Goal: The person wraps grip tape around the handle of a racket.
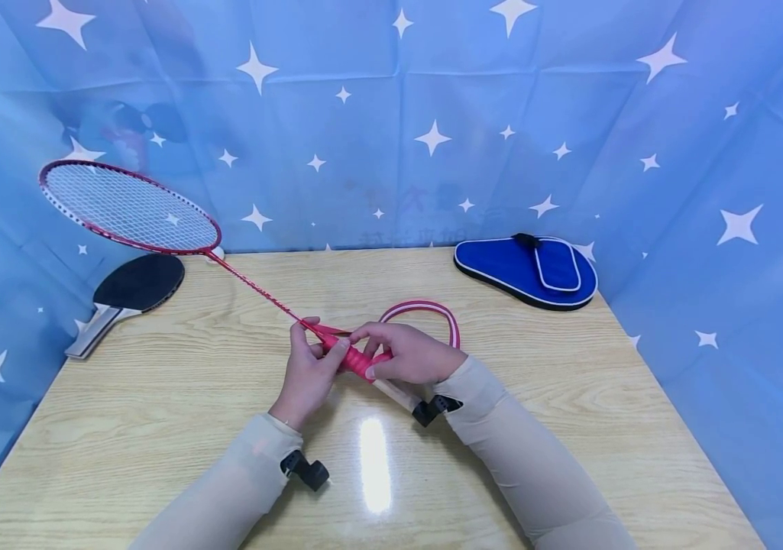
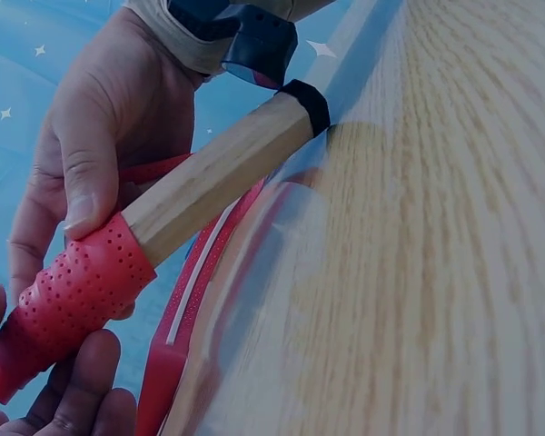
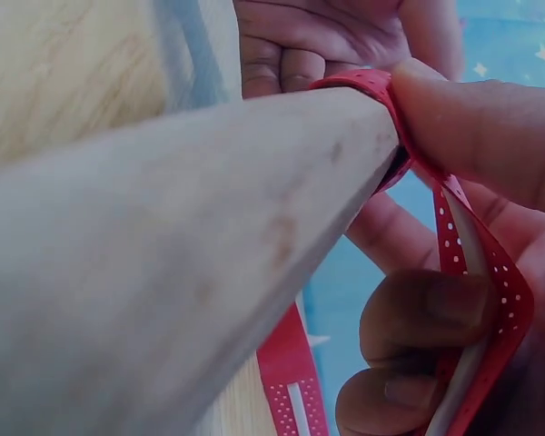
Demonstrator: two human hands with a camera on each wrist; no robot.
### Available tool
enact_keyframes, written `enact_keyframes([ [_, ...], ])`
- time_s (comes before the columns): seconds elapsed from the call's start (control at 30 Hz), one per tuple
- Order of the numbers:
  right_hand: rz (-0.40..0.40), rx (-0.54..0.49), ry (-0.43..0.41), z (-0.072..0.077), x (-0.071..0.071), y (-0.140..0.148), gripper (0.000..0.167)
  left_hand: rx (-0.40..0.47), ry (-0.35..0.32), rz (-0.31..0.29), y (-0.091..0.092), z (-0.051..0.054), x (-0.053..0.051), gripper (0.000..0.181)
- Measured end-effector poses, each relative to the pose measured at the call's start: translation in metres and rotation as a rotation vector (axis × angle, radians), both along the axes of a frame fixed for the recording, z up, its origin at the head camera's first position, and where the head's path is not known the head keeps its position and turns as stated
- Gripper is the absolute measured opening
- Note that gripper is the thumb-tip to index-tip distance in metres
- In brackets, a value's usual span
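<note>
A red badminton racket (image 1: 253, 287) slants up to the left, its strung head raised over the table's back left corner. My left hand (image 1: 305, 382) holds it around the top of the handle, where perforated red grip tape (image 2: 82, 286) is wound. Below the winding, the handle is bare wood (image 2: 227, 168) with a black end. My right hand (image 1: 415, 353) pinches the tape at the lower edge of the winding, thumb against it. From those fingers runs a loose tape strip (image 3: 504, 300) with a pale stripe, and part of it loops onto the table behind the hand.
A black table tennis bat (image 1: 140, 283) lies at the table's back left, below the racket head. Near the back right edge rests a blue zipped case (image 1: 501, 263) with white piping. Blue starred curtain (image 1: 377, 153) hangs behind and beside the wooden table (image 1: 157, 428).
</note>
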State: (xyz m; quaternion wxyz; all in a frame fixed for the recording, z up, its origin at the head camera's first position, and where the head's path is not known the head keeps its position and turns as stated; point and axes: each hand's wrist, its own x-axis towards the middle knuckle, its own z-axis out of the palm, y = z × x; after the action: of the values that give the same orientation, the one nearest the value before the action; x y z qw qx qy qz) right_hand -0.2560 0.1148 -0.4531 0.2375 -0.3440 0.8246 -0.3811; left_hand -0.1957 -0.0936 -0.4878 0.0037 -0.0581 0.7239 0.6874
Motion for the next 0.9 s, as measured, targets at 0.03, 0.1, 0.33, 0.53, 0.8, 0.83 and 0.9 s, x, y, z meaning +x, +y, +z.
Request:
enact_keyframes([
  [0.03, -0.004, 0.005, 0.000, 0.0003, 0.0002, -0.0003, 0.057, -0.002, 0.002, 0.000, 0.0001, 0.0001, -0.0001, 0.061],
  [0.1, -0.010, 0.014, 0.000, 0.0008, 0.0004, -0.0006, 0.057, -0.002, 0.004, 0.001, 0.0002, 0.0005, -0.0001, 0.059],
  [0.33, 0.006, 0.004, -0.037, 0.0048, 0.0013, 0.0004, 0.055, -0.014, 0.020, 0.010, 0.0002, 0.0009, -0.0005, 0.057],
  [0.53, 0.012, -0.012, -0.081, 0.0062, 0.0012, 0.0020, 0.053, -0.009, 0.023, 0.004, -0.0002, 0.0012, -0.0011, 0.057],
  [0.8, -0.008, -0.017, -0.012, 0.0012, -0.0026, 0.0014, 0.053, -0.016, 0.026, 0.006, 0.0009, 0.0016, 0.0003, 0.050],
  [0.83, -0.011, -0.021, -0.012, 0.0016, -0.0024, 0.0012, 0.053, -0.020, 0.025, 0.008, 0.0007, 0.0013, 0.0001, 0.050],
  [0.9, -0.015, -0.016, -0.012, 0.0011, -0.0026, 0.0010, 0.053, -0.028, 0.022, 0.009, 0.0006, 0.0012, 0.0001, 0.049],
])
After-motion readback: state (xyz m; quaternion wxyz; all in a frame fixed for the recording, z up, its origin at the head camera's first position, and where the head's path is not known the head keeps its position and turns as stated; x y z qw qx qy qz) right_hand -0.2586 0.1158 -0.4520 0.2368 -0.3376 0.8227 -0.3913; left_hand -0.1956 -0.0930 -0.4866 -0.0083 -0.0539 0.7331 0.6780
